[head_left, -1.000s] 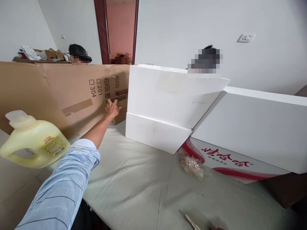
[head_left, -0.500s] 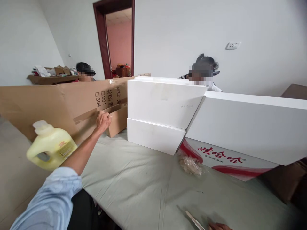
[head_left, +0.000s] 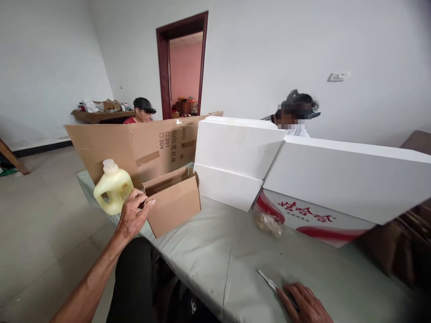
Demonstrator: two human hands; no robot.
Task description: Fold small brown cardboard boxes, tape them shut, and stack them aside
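Observation:
My left hand [head_left: 133, 213] pinches the near left edge of a small brown cardboard box [head_left: 175, 204], thumb on its front panel and fingers at the back. The box stands tilted on the table, with open upper edges and a notch at its right end. Just left of it, a yellow jug with a white cap [head_left: 114, 188] stands close to my fingers. At the bottom right my right hand [head_left: 305, 303] rests palm down on the cloth, fingers curled around a slim pale tool [head_left: 267, 280]. Its narrow end points up and left; the hand hides its other end.
A large printed cardboard sheet [head_left: 161, 148] stands behind the jug. White boxes [head_left: 235, 148] are stacked mid-table, with another white box [head_left: 343, 175] on a red-and-white carton [head_left: 303, 215]. Crumpled clear plastic [head_left: 269, 224] lies before them. Two people sit beyond.
My left hand has drawn the small box towards me, left and clear of the white stack. The view has shifted, bringing more of my right hand into sight.

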